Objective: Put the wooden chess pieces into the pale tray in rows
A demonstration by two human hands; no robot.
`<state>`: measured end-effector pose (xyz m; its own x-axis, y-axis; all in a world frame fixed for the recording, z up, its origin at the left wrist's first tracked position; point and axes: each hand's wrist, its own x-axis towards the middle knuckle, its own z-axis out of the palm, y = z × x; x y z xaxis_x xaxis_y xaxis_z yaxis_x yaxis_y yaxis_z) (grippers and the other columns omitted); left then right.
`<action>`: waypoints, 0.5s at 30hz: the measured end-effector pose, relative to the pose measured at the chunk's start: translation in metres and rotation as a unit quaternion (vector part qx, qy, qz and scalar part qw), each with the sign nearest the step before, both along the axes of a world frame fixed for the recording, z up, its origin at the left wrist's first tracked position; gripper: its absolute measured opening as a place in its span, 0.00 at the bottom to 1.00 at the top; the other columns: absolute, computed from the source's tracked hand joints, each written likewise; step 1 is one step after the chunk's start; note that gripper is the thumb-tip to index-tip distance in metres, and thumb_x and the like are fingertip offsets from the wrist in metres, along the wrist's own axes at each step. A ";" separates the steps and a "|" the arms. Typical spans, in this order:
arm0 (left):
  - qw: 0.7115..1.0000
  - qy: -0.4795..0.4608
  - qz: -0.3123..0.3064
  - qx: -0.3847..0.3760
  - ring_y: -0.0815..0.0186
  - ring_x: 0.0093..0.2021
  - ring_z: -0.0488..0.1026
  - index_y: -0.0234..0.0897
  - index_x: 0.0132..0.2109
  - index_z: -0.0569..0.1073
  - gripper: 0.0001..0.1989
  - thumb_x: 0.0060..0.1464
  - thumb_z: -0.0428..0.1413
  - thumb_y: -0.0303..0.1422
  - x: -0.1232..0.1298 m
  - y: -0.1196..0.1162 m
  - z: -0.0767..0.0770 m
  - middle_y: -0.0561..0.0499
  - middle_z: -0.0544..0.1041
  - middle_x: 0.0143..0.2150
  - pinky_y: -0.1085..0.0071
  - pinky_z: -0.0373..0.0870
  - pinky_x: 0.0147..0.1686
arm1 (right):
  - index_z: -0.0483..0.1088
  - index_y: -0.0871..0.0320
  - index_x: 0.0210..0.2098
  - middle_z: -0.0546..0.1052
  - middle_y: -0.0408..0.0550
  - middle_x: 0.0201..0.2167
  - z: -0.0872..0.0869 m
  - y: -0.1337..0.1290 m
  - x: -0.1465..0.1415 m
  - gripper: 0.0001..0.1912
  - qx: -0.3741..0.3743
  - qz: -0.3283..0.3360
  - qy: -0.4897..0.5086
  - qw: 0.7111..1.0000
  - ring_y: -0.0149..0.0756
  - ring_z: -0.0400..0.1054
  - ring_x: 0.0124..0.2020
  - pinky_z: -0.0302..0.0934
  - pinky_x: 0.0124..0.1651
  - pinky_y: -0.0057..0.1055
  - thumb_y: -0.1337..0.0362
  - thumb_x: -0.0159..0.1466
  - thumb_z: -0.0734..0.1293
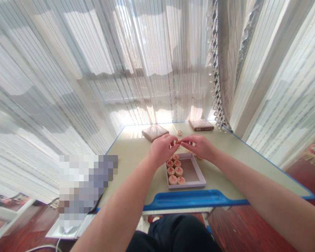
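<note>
My left hand (pixel 162 147) and my right hand (pixel 199 146) meet above the far edge of an open, shallow box tray (pixel 202 175). Their fingertips pinch a small xiangqi piece (pixel 178 142) between them, its face hard to make out. In the left part of the tray lie several round wooden xiangqi pieces (pixel 179 171) in two columns, their red characters facing up. The tray's right part shows its bare bottom. A few loose pieces (pixel 198 157) lie beyond the tray, partly hidden under my right hand.
A small stack of pieces (pixel 180 133) stands farther back. Two flat brown boxes (pixel 155 132) (pixel 201 124) lie near the table's far edge. The pale table (pixel 126 157) has a blue rim and a blue front trough (pixel 186 198). Curtains hang behind; a blurred-out patch covers the left side.
</note>
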<state>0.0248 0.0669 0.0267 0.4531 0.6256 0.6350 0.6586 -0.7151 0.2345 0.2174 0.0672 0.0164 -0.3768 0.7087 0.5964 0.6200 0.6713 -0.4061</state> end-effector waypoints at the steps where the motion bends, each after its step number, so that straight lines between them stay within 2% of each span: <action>1: 1.000 -0.002 -0.002 -0.007 0.72 0.27 0.69 0.39 0.38 0.71 0.09 0.51 0.54 0.38 0.000 0.000 0.000 0.53 0.73 0.31 0.76 0.65 0.28 | 0.74 0.57 0.37 0.76 0.47 0.28 0.001 -0.001 0.000 0.14 0.004 -0.001 0.004 1.000 0.32 0.65 0.25 0.60 0.32 0.29 0.57 0.59 0.62; 6: 0.999 -0.008 -0.009 -0.031 0.71 0.29 0.71 0.38 0.38 0.71 0.09 0.50 0.55 0.38 0.000 0.003 -0.001 0.52 0.75 0.33 0.76 0.67 0.29 | 0.74 0.55 0.37 0.77 0.46 0.29 0.004 -0.003 -0.002 0.11 -0.012 0.006 0.013 1.000 0.31 0.65 0.25 0.61 0.31 0.29 0.60 0.57 0.64; 11: 0.998 -0.047 -0.008 -0.035 0.71 0.27 0.72 0.40 0.48 0.67 0.18 0.50 0.54 0.38 0.001 0.001 -0.001 0.52 0.77 0.34 0.75 0.68 0.28 | 0.71 0.56 0.43 0.77 0.47 0.35 0.001 -0.002 -0.003 0.16 -0.026 0.021 0.018 0.999 0.33 0.66 0.28 0.62 0.34 0.31 0.60 0.56 0.65; 15: 0.998 -0.051 -0.018 -0.030 0.71 0.27 0.73 0.39 0.40 0.72 0.11 0.51 0.53 0.39 0.001 0.000 0.000 0.52 0.78 0.32 0.76 0.68 0.29 | 0.71 0.55 0.43 0.77 0.47 0.34 0.002 -0.003 -0.005 0.16 -0.024 0.016 0.014 0.999 0.32 0.66 0.27 0.62 0.33 0.30 0.58 0.56 0.64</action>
